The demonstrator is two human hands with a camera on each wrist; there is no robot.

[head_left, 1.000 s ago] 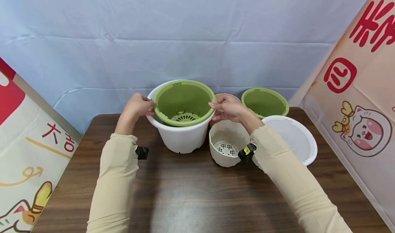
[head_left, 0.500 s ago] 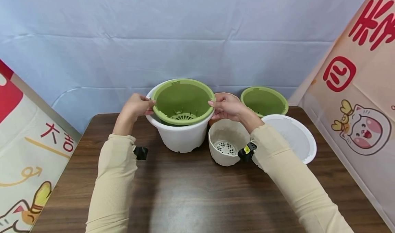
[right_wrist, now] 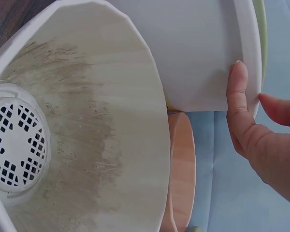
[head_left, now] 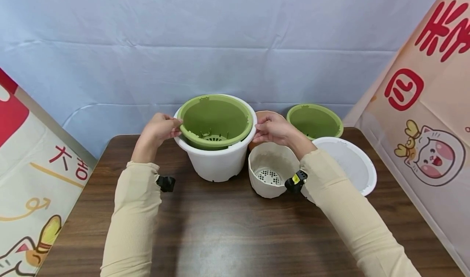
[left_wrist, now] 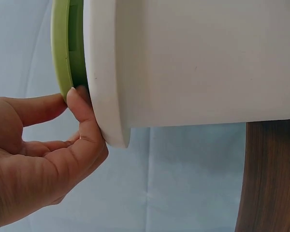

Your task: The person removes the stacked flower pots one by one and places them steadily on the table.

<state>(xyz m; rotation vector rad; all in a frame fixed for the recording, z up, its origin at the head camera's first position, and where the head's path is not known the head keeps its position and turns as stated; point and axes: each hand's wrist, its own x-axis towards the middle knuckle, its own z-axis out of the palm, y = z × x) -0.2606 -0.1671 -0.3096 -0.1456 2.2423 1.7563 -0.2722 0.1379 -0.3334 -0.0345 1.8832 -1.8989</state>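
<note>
A green plastic flowerpot (head_left: pixel 216 120) with a slotted base sits inside a larger white flowerpot (head_left: pixel 216 167), tilted, its rim a little above the white one on the left. My left hand (head_left: pixel 160 127) pinches the green rim between thumb and index finger. In the left wrist view that index finger (left_wrist: pixel 84 113) lies in the gap between both rims. My right hand (head_left: pixel 273 129) holds the white pot's rim at its right side. In the right wrist view the thumb (right_wrist: pixel 278 110) is on the rim's top and fingers lie under its lip.
A cream pot (head_left: pixel 273 162) with a perforated base stands right of the white pot, before an orange-brown pot (head_left: pixel 264 114). Farther right are a second green pot (head_left: pixel 315 122) and a tilted white pot (head_left: pixel 369 179). All stand on a wooden table (head_left: pixel 220 228) near cloth backdrops.
My right hand has let go of the green rim and moved onto the white rim. The green pot has shifted left and its right side sits lower; my left hand still pinches it.
</note>
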